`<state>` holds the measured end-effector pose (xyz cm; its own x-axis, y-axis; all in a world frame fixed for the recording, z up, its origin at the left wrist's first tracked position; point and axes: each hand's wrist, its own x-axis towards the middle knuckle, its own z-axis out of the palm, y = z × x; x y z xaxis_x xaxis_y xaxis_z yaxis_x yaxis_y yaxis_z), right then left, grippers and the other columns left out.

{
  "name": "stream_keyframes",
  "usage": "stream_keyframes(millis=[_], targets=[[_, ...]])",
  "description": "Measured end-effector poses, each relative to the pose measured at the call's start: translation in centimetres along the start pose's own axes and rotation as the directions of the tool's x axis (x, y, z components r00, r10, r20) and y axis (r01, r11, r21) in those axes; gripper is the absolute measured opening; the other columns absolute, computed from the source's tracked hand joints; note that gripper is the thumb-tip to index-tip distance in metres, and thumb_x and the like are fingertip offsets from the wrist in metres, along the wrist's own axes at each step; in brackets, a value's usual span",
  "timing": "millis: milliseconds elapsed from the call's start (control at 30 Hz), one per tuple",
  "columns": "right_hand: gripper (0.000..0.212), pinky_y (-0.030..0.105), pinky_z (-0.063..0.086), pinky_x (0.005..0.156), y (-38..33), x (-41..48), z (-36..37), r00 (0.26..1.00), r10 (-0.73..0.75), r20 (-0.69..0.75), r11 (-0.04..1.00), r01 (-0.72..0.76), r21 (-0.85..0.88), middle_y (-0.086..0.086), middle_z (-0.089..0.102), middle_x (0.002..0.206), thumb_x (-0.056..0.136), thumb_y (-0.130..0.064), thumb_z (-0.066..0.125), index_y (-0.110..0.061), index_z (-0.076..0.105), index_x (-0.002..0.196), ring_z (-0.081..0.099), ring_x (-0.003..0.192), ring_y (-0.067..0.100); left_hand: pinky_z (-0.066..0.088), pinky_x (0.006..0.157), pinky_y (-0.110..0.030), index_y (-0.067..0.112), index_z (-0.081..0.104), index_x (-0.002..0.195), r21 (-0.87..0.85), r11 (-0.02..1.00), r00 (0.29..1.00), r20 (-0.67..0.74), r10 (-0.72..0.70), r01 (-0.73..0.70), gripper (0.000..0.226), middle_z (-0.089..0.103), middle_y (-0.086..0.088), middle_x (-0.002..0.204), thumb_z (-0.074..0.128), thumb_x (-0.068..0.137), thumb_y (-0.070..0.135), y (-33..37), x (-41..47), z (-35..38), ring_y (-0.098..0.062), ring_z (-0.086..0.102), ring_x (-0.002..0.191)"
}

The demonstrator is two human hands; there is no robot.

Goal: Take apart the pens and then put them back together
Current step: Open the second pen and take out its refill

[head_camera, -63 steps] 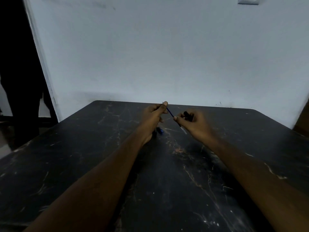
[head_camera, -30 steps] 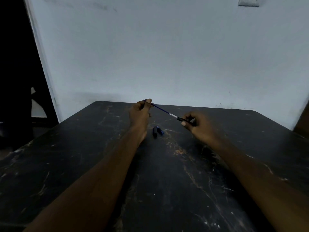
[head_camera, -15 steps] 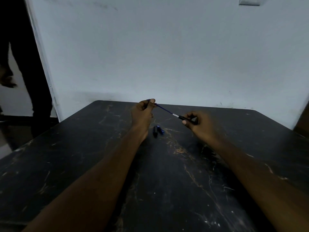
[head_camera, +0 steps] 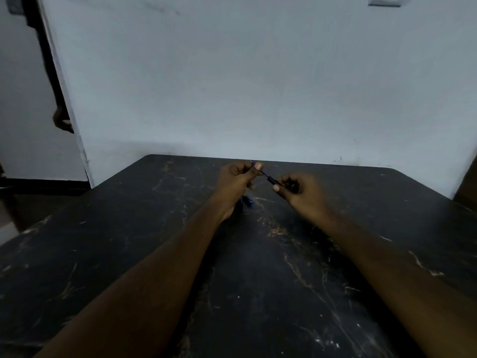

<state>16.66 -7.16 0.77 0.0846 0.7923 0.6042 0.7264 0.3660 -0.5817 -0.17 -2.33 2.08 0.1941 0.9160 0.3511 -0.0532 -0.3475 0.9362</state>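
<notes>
Both hands are raised over the far half of the black table [head_camera: 258, 280]. My left hand [head_camera: 236, 183] pinches the far end of a thin blue refill [head_camera: 263, 172], whose tip pokes out past the thumb. My right hand [head_camera: 299, 192] grips the dark pen barrel [head_camera: 273, 181], and the refill runs into its open end. Only a short stretch of refill shows between the two hands. Small blue and dark pen parts [head_camera: 247, 201] lie on the table just below my left hand, partly hidden by it.
The table's far edge meets a pale wall [head_camera: 258, 86]. At the left, past the wall's corner, another person's hand [head_camera: 62, 121] and dark sleeve show in a doorway. A dark object stands at the right edge of view.
My hands have come closer together and most of the refill has slid into the barrel. The person at the left has moved almost out of sight behind the wall's corner.
</notes>
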Motion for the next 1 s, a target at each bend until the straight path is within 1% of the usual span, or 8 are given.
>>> stream_keyframes(millis=[167,367,533,633,733,833,900,1000], targets=[[0.017,0.039,0.049,0.064,-0.2,0.1,0.1,0.999,0.020,-0.034,1.000,-0.020,-0.010,0.001,0.066,0.079,0.078,-0.021,0.078,-0.009,0.070,0.088,0.063,0.072,0.024,0.040,0.046,-0.015,0.011,0.075,0.091,0.049,0.998,0.999,0.036,0.029,-0.031,0.023,0.066,0.015,0.060,0.065,0.092,0.032,-0.3,-0.1,0.1,-0.001,0.051,0.049],[0.006,0.040,0.049,0.064,-0.2,-0.2,0.4,0.998,0.015,-0.056,1.000,-0.016,-0.021,-0.003,0.065,0.071,0.085,-0.021,0.070,-0.015,0.071,0.085,0.061,0.067,0.021,0.041,0.050,-0.018,0.013,0.075,0.090,0.056,0.998,0.998,0.057,0.028,-0.031,0.022,0.068,0.011,0.068,0.065,0.091,0.033,-0.2,-0.1,0.1,-0.004,0.051,0.053],[0.011,0.044,0.054,0.072,0.0,-0.1,0.6,0.998,0.051,-0.022,0.999,-0.051,0.007,0.002,0.071,0.080,0.090,-0.024,0.064,-0.016,0.071,0.088,0.065,0.076,0.021,0.041,0.050,-0.015,0.008,0.075,0.094,0.093,0.994,0.997,0.061,0.048,-0.054,0.027,0.067,0.009,0.067,0.063,0.093,0.033,-0.1,0.0,0.0,0.002,0.051,0.050],[0.017,0.037,0.047,0.068,-0.4,-0.1,0.7,0.998,0.063,-0.020,0.997,-0.062,0.044,0.003,0.069,0.079,0.093,-0.024,0.060,-0.013,0.070,0.084,0.062,0.073,0.018,0.043,0.053,-0.005,0.015,0.074,0.094,0.094,0.993,0.995,0.080,0.059,-0.066,0.015,0.070,0.016,0.073,0.065,0.092,0.028,0.3,0.2,-0.1,0.012,0.059,0.057],[0.018,0.029,0.040,0.063,-0.7,-0.2,0.8,0.998,0.058,-0.018,0.997,-0.057,0.052,-0.001,0.066,0.077,0.094,-0.024,0.059,-0.015,0.068,0.082,0.057,0.070,0.009,0.048,0.068,-0.007,0.016,0.072,0.100,0.100,0.993,0.992,0.111,0.055,-0.067,0.014,0.072,0.011,0.086,0.071,0.088,0.023,0.2,0.5,-0.8,0.011,0.065,0.074],[0.018,0.027,0.041,0.064,-0.6,-0.3,0.7,0.997,0.066,-0.036,0.996,-0.064,0.059,-0.005,0.066,0.076,0.094,-0.025,0.058,-0.015,0.068,0.082,0.057,0.071,0.004,0.048,0.076,-0.016,0.017,0.074,0.101,0.296,0.951,0.992,0.112,0.055,-0.086,0.018,0.071,0.009,0.088,0.073,0.086,0.027,-0.3,0.8,-1.8,0.003,0.065,0.082],[0.018,0.021,0.038,0.061,-0.5,-0.2,0.5,0.995,0.080,-0.057,0.995,-0.077,0.059,-0.008,0.062,0.073,0.095,-0.024,0.058,-0.014,0.066,0.081,0.053,0.069,-0.001,0.046,0.075,-0.015,0.017,0.074,0.104,0.393,0.914,0.991,0.122,0.055,-0.099,0.020,0.070,0.009,0.092,0.074,0.085,0.023,-0.6,0.9,-2.2,-0.002,0.065,0.087],[0.021,0.022,0.035,0.059,0.0,-0.1,0.2,0.993,0.096,-0.069,0.994,-0.092,0.053,-0.009,0.059,0.071,0.095,-0.025,0.056,-0.014,0.066,0.080,0.052,0.068,-0.001,0.047,0.077,-0.016,0.018,0.074,0.109,0.487,0.867,0.987,0.160,0.024,-0.100,0.025,0.070,0.007,0.105,0.072,0.084,0.015,-0.8,0.9,-2.7,-0.006,0.064,0.090]])
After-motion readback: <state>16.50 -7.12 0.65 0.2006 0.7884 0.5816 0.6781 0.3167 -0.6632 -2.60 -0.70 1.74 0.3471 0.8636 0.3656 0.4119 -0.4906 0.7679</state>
